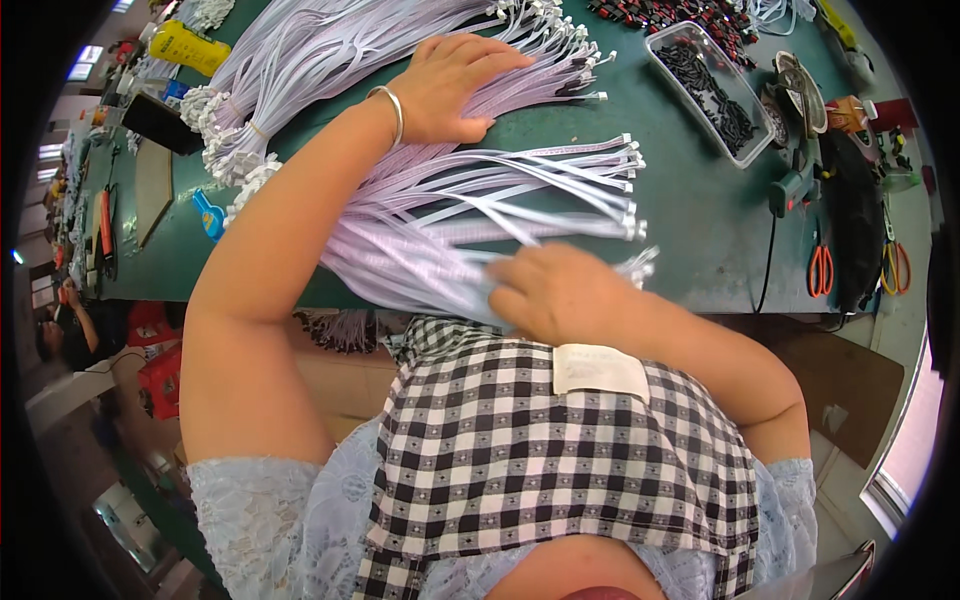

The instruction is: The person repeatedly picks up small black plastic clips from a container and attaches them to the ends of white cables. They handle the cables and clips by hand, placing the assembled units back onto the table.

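Observation:
A fan of white flat ribbon cables (420, 265) with small white end plugs lies across the near part of the table. My left hand (450, 90) rests with its fingers spread on a thicker pile of the same cables (525, 95) behind the fan. Curled and a little blurred, my right hand (560, 290) is at the near edge of the fan, its fingers bent onto the cables; how many lie under them is hidden. Beyond the left wrist is another large bundle of cables (320, 55), whose plugs gather at its left end.
The green table (690, 230) holds a clear plastic tray (740, 155) of small black parts at right. Orange-handled scissors (820, 270) and a corded tool (790, 190) lie farther right. At left are a yellow bottle (185, 47), a dark phone (160, 122) and a blue clip-like object (208, 214).

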### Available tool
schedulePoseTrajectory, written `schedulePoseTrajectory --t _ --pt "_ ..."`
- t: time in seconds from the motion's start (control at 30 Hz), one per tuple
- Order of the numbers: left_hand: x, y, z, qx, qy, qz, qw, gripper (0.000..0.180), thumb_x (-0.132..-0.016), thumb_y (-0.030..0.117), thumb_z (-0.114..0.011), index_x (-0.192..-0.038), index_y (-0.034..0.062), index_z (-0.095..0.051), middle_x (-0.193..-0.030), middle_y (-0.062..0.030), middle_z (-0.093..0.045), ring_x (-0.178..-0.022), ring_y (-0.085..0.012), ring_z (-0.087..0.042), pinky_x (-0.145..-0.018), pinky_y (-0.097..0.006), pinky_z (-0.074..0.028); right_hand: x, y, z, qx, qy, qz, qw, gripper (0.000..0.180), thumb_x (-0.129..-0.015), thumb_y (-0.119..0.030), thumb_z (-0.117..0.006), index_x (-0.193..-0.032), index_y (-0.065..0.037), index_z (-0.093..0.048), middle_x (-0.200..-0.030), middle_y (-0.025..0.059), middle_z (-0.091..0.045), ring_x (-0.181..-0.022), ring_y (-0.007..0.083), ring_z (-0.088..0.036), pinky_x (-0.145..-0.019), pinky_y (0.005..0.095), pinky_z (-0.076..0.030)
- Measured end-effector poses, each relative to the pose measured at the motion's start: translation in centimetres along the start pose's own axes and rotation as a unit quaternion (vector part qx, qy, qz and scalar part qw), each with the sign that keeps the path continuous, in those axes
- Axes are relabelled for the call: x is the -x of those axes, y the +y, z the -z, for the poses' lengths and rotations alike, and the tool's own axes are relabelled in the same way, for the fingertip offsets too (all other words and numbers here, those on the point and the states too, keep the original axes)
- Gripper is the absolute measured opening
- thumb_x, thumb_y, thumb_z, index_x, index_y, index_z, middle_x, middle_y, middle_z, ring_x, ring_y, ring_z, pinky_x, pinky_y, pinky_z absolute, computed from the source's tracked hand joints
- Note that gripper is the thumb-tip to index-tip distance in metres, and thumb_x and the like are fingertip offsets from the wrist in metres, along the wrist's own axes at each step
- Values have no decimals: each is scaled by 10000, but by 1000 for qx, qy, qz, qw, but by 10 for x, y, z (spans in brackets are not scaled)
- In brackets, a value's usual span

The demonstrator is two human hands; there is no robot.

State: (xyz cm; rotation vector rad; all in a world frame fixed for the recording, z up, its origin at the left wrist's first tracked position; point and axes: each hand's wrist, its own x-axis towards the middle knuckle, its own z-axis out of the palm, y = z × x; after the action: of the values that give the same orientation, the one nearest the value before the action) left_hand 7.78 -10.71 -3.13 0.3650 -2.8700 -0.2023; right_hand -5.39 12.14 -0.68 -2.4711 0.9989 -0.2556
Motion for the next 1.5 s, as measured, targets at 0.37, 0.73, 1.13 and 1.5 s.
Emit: schedulePoseTrajectory --t 0.37,0.73,1.13,1.5 --pt "1 7 7 -31 8 -12 999 659 -673 139 -643 -1300 160 -443 -1289 -85 -452 -1241 -291 -366 -1046 -431 -264 72 16 33 145 44 -210 966 631 -752 -584 -574 -1245 -192 -535 -1328 104 -479 -1227 353 -424 -1005 528 -308" --pt "-13 74 28 21 -37 -76 996 404 -673 99 -677 -1069 141 -606 -1107 -25 -563 -1057 -236 -492 -910 -389 -354 101 22 80 -146 277 -181 932 211 -737 -250 -712 -735 -63 -615 -777 60 -625 -743 256 -581 -695 338 -433" --pt "-26 74 21 -16 95 48 994 383 -728 76 -654 -1104 129 -600 -921 -59 -617 -877 -217 -563 -800 -342 -407 96 22 80 -387 283 -107 871 151 -762 -142 -682 -710 -28 -597 -678 63 -566 -640 229 -530 -580 325 -410" --pt "4 140 167 556 213 -222 772 419 -851 162 -553 -1249 43 -492 -1103 -89 -591 -976 -187 -515 -854 -337 -392 97 26 87 -326 364 91 868 295 -802 -315 -672 -771 -22 -646 -773 53 -624 -643 220 -553 -557 328 -401"
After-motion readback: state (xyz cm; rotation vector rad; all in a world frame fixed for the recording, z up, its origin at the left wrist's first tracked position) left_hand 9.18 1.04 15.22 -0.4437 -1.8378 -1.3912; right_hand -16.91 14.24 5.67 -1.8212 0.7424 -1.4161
